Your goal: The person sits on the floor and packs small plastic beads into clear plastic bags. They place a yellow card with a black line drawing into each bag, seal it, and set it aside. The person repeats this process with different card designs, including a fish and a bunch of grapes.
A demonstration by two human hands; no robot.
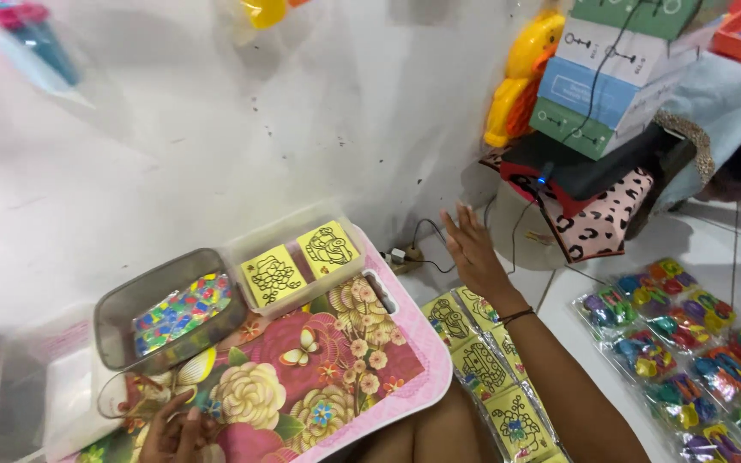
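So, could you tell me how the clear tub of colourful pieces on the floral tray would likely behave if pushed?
The clear tub sits tilted, one end raised, so it would probably rock or tip. Its thin plastic walls suggest it is light. The small colourful pieces inside look loose and would likely shift. The left hand is nearest it, at the floral tray.

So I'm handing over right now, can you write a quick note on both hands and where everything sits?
Left hand: low at the front edge of the floral tray, fingers curled, touching the clear container; whether it grips anything cannot be told.
Right hand: open, empty, stretched toward the wall beside the black cable.
On the tray: a grey tub of coloured bits and a clear box holding two yellow picture cards.
More yellow cards lie in a row on the floor under the right forearm.
Packets of coloured toys lie further right.
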